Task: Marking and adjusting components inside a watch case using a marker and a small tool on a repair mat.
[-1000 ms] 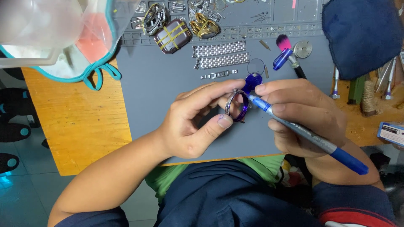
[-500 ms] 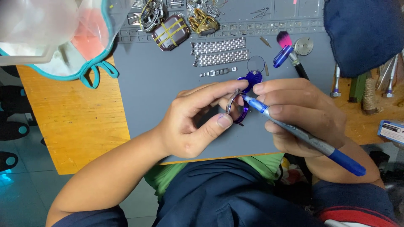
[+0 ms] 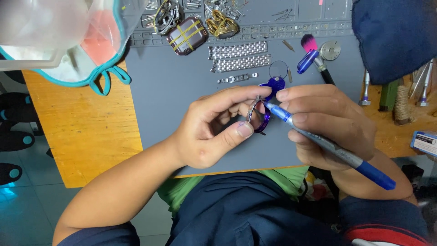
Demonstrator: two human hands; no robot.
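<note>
Watch case [image 3: 259,116] pinched in left hand [image 3: 214,130] fingers above grey mat [image 3: 182,91].
Right hand [image 3: 325,123] grips blue pen [image 3: 327,146], tip at case rim; bare mat left of the hands, bracelet links [image 3: 241,57] lying beyond.

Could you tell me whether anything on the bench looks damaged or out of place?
Nothing stands out. The left hand holds a round watch case, the right hand a blue pen against it. Band pieces lie in tidy rows on the grey mat.
</note>
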